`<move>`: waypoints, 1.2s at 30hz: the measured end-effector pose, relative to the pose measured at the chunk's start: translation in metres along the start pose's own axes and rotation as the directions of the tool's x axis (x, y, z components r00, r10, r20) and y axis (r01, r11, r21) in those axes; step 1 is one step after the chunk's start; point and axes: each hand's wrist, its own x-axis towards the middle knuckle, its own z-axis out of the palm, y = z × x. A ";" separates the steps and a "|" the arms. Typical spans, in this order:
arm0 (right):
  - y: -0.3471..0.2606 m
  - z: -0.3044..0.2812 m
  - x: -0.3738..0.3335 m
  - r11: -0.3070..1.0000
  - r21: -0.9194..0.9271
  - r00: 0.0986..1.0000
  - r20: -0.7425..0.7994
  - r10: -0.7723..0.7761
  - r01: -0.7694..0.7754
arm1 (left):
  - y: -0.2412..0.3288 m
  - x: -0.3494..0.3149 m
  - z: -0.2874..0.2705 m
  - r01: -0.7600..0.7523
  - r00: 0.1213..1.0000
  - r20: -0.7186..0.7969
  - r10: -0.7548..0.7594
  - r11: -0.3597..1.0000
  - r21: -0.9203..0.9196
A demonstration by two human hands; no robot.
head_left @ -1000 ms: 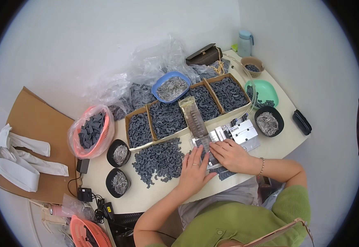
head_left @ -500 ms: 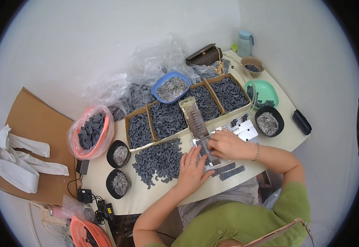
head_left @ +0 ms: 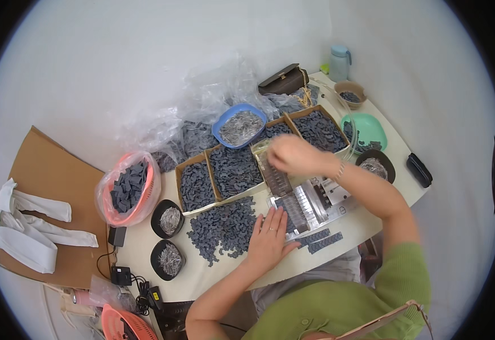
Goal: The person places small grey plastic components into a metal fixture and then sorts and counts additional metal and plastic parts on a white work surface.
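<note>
My left hand (head_left: 268,240) lies flat with fingers stretched out, its fingertips against the left edge of a metal fixture (head_left: 314,204). Rows of dark grey pieces (head_left: 292,213) sit in the fixture's slotted part. My right hand (head_left: 299,155) is over a clear slotted holder (head_left: 276,180) that slopes up from the fixture toward the boxes. Its fingers are curled down together, and whatever is between the tips is hidden. Two finished-looking dark strips (head_left: 326,242) lie on the table just in front of the fixture. A heap of small grey pieces (head_left: 220,229) spreads left of my left hand.
Behind stand divided cardboard boxes (head_left: 218,201) of grey pieces, with a blue bowl (head_left: 225,140) of metal pins on them. Black bowls (head_left: 155,222) of pins stand left. A green tray (head_left: 377,126), black case (head_left: 419,170) and pink basket (head_left: 155,184) sit around the edges.
My right hand has moved from the fixture up and away to the clear holder, uncovering the fixture's metal part. My left hand stays at the fixture's left edge, fingers now straighter.
</note>
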 end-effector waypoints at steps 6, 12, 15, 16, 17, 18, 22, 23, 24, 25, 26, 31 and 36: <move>0.031 0.015 0.046 0.989 -0.034 0.949 -0.289 0.126 -0.142 | -0.009 0.011 -0.004 0.054 0.996 -0.070 -0.052 0.998 0.027; -0.001 0.015 0.006 0.990 0.092 0.958 -0.256 0.130 -0.110 | 0.051 0.021 -0.043 -0.322 0.929 -0.285 0.236 0.895 -0.308; -0.037 -0.012 -0.028 0.990 -0.099 0.921 -0.365 -0.134 0.105 | 0.106 0.046 -0.092 -0.565 0.773 -0.487 0.407 0.791 -0.235; -0.048 -0.017 -0.044 0.965 -0.188 0.929 -0.288 -0.233 0.183 | 0.117 0.050 -0.101 -0.635 0.700 -0.564 0.438 0.743 -0.210; -0.057 -0.014 -0.060 0.929 -0.238 0.905 -0.255 -0.341 0.283 | 0.125 0.051 -0.114 -0.661 0.673 -0.577 0.464 0.727 -0.185; -0.068 -0.012 -0.077 0.880 -0.294 0.872 -0.214 -0.441 0.373 | 0.132 0.052 -0.126 -0.694 0.636 -0.593 0.493 0.702 -0.161; -0.099 0.008 -0.129 0.895 -0.258 0.912 -0.099 -0.399 0.364 | 0.153 0.042 -0.115 -0.690 0.672 -0.515 0.532 0.702 -0.175; -0.101 0.011 -0.135 0.899 -0.261 0.920 -0.077 -0.384 0.353 | 0.155 0.043 -0.118 -0.671 0.699 -0.505 0.506 0.707 -0.221; -0.102 0.014 -0.140 0.902 -0.263 0.928 -0.055 -0.369 0.343 | 0.151 0.039 -0.127 -0.633 0.738 -0.520 0.431 0.709 -0.310; -0.103 0.015 -0.144 0.905 -0.265 0.935 -0.032 -0.354 0.334 | 0.149 0.040 -0.126 -0.631 0.727 -0.564 0.392 0.704 -0.326; -0.109 0.012 -0.146 0.894 -0.296 0.936 -0.003 -0.352 0.335 | 0.147 0.040 -0.127 -0.636 0.709 -0.611 0.352 0.694 -0.339; -0.122 0.013 -0.152 0.831 -0.412 0.924 0.082 -0.374 0.373 | 0.115 0.026 -0.094 -0.682 0.603 -0.675 0.426 0.714 -0.158; -0.117 0.009 -0.152 0.817 -0.416 0.913 0.102 -0.395 0.399 | 0.074 -0.007 -0.079 -0.511 0.831 -0.327 0.451 0.851 -0.125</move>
